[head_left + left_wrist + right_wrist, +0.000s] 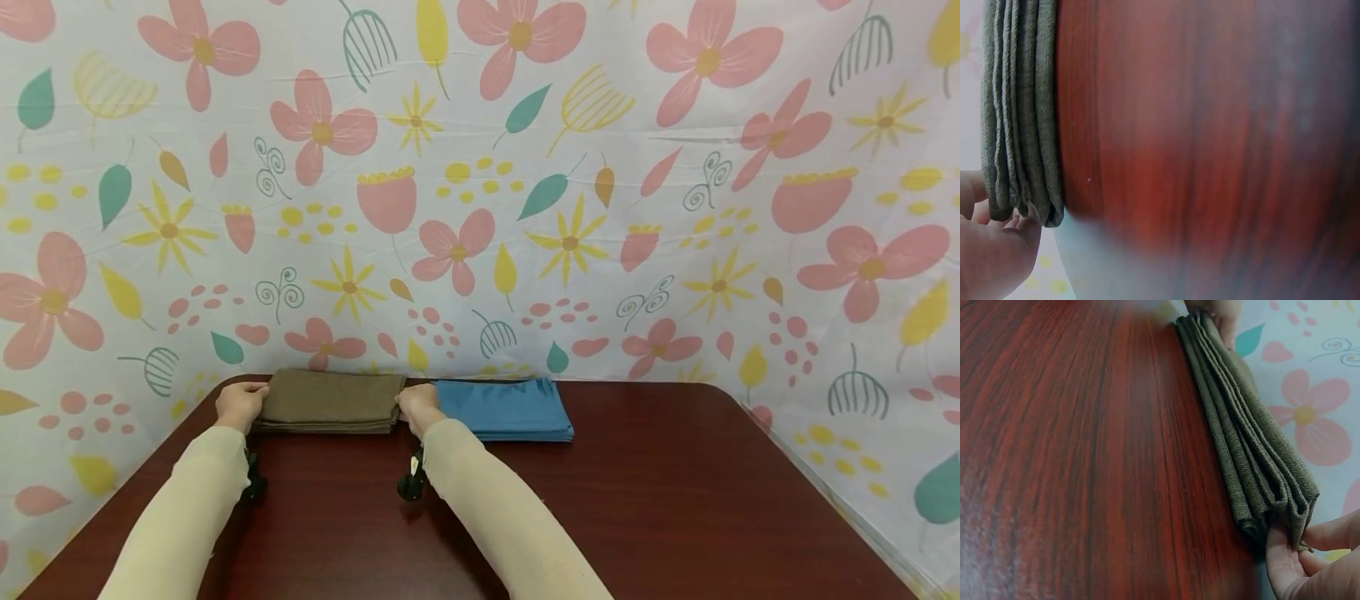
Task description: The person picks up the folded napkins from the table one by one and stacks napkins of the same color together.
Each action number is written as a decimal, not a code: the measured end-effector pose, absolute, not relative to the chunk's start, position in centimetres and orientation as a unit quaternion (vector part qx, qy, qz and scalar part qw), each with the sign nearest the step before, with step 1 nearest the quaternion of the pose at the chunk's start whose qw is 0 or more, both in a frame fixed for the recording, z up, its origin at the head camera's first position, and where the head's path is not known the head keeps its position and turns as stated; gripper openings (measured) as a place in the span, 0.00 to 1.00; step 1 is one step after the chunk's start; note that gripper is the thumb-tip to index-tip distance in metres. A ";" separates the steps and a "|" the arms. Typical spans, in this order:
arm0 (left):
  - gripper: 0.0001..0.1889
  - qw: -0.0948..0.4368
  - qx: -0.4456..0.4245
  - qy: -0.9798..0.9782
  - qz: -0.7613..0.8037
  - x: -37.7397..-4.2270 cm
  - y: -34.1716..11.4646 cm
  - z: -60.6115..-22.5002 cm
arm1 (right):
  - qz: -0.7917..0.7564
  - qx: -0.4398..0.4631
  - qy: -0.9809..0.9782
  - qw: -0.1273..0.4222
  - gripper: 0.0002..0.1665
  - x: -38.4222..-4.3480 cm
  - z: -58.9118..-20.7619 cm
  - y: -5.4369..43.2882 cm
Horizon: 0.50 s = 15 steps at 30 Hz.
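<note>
A folded olive-brown cloth (330,402), several layers thick, lies at the back left of the dark red wooden table. My left hand (242,404) holds its left end; in the left wrist view the fingers and thumb of the left hand (997,256) curl around the layered end. At the opposite end, my right hand (420,406) pinches the cloth's corner. The right wrist view shows a finger tucked among the layers of the cloth (1254,437) and the thumb of the right hand (1322,569) against the outer side.
A folded blue cloth (506,408) lies just right of the olive one, partly behind my right hand and sleeve. The table (675,500) extends to the right and front. A flower-printed curtain (480,208) hangs right behind the table's back edge.
</note>
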<state>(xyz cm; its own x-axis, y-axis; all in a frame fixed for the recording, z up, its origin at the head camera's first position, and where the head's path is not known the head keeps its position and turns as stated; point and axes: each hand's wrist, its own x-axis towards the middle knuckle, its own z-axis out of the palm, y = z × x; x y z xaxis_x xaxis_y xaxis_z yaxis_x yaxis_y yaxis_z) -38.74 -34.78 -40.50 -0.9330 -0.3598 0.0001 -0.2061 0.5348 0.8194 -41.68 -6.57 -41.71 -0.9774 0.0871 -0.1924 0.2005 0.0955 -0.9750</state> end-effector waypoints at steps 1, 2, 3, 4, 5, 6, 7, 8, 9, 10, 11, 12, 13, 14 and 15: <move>0.22 0.080 0.161 -0.873 -0.453 -38.6 -34.8 -40.4 | -0.664 0.096 0.740 0.043 0.10 -41.6 -41.7 -6.6; 0.22 0.073 0.158 -0.875 -0.451 -38.6 -35.0 -40.4 | -0.662 0.095 0.743 0.044 0.10 -41.5 -41.6 -6.6; 0.22 0.067 0.155 -0.876 -0.451 -38.5 -35.1 -40.3 | -0.658 0.094 0.745 0.046 0.10 -41.5 -41.6 -6.6; 0.22 0.060 0.151 -0.880 -0.447 -38.5 -35.2 -40.2 | -0.656 0.091 0.748 0.047 0.11 -41.4 -41.5 -6.5; 0.23 0.053 0.145 -0.882 -0.446 -38.4 -35.4 -40.1 | -0.651 0.089 0.752 0.048 0.12 -41.3 -41.4 -6.5; 0.23 0.047 0.139 -0.884 -0.443 -38.3 -35.5 -40.0 | -0.647 0.086 0.756 0.050 0.13 -41.3 -41.3 -6.4; 0.23 0.038 0.134 -0.886 -0.443 -38.3 -35.7 -39.8 | -0.643 0.082 0.760 0.053 0.14 -41.2 -41.2 -6.4; 0.23 0.031 0.129 -0.888 -0.441 -38.3 -35.8 -39.7 | -0.635 0.076 0.766 0.055 0.15 -41.2 -41.1 -6.3; 0.23 0.023 0.125 -0.888 -0.442 -38.2 -35.9 -39.5 | -0.627 0.070 0.773 0.058 0.16 -41.1 -40.9 -6.2; 0.23 0.017 0.121 -0.888 -0.444 -38.2 -36.0 -39.3 | -0.623 0.064 0.777 0.062 0.18 -41.0 -40.7 -6.1; 0.23 0.009 0.119 -0.886 -0.448 -38.1 -36.1 -39.1 | -0.619 0.058 0.781 0.068 0.19 -40.8 -40.6 -6.0; 0.23 0.003 0.116 -0.886 -0.449 -38.0 -36.2 -38.9 | -0.614 0.053 0.784 0.073 0.20 -40.7 -40.4 -5.8; 0.23 -0.003 0.114 -0.886 -0.450 -37.9 -36.3 -38.7 | -0.609 0.047 0.788 0.076 0.21 -40.6 -40.2 -5.7; 0.23 -0.006 0.111 -0.886 -0.451 -37.8 -36.3 -38.6 | -0.608 0.041 0.789 0.078 0.22 -40.4 -40.0 -5.5; 0.23 -0.008 0.107 -0.884 -0.456 -37.7 -36.4 -38.4 | -0.610 0.035 0.788 0.081 0.23 -40.3 -39.9 -5.4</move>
<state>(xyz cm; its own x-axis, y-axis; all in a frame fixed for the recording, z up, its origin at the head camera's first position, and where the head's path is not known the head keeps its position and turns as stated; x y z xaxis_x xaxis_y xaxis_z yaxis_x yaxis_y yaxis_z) -37.71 -36.39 -38.42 -0.9769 -0.1823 -0.1118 -0.1968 0.5619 0.8035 -40.32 -5.39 -39.87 -0.9843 -0.0442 -0.1711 0.1545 0.2540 -0.9548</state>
